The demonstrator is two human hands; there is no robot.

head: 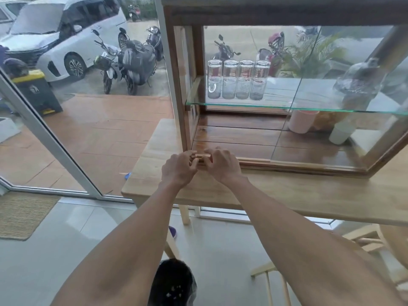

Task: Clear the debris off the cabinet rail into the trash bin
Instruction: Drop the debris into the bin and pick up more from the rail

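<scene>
Right at the left end of the cabinet rail (254, 161), where the sliding glass runs, both hands meet over whatever debris sits in the groove (the bits themselves are too small and too covered to make out). The left hand (178, 167) is curled, fingers pinched toward a small pale wooden piece (202, 156) at the corner; whether it grips that piece or only steadies against it cannot be told. The right hand (221, 165) is bunched too, fingertips down at the rail, apparently picking or scraping, with nothing visibly held. Beyond them, the cabinet (276, 14) stands on a wooden table (287, 195), glasses (238, 79) on its glass shelf. Below, between the forearms, the black-lined trash bin (172, 283) waits, probably parked there so gathered crumbs drop straight down.
</scene>
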